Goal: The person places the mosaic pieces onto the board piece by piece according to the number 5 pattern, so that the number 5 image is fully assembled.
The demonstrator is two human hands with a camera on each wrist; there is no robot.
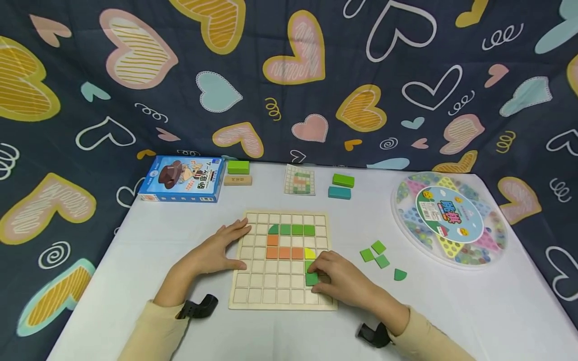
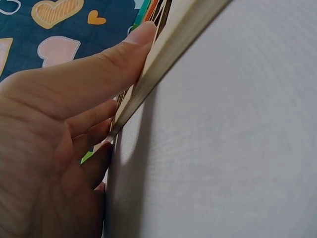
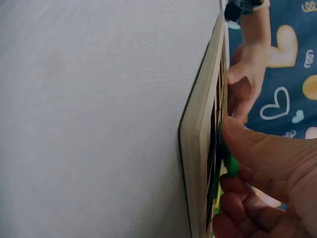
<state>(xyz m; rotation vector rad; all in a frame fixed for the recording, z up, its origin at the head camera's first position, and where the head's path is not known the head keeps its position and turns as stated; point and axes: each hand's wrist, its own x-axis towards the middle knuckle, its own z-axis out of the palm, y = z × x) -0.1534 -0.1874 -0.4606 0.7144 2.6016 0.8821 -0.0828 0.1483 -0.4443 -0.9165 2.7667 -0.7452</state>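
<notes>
Now the right hand [image 1: 343, 282] pinches a green tile [image 1: 311, 279] at the lower right of the grid board [image 1: 266, 296]; it looks light and stiff, best taken by opposite edges. Spread wide, the left hand [image 1: 212, 256] touches the left rim, with counter [image 1: 253, 341] room on the near side.

So you've got two hands [image 1: 217, 253], two black wrist cams [image 1: 198, 307], one grid board [image 1: 271, 281], four orange tiles [image 1: 284, 252], one yellow tile [image 1: 309, 253], four blocks [image 1: 343, 180], one card [image 1: 300, 180], one blue box [image 1: 182, 179], one round game case [image 1: 450, 214]. Green pieces [image 1: 297, 229]: four in the top run, four loose, and looks like two more, though a hand hides part of those.
</notes>
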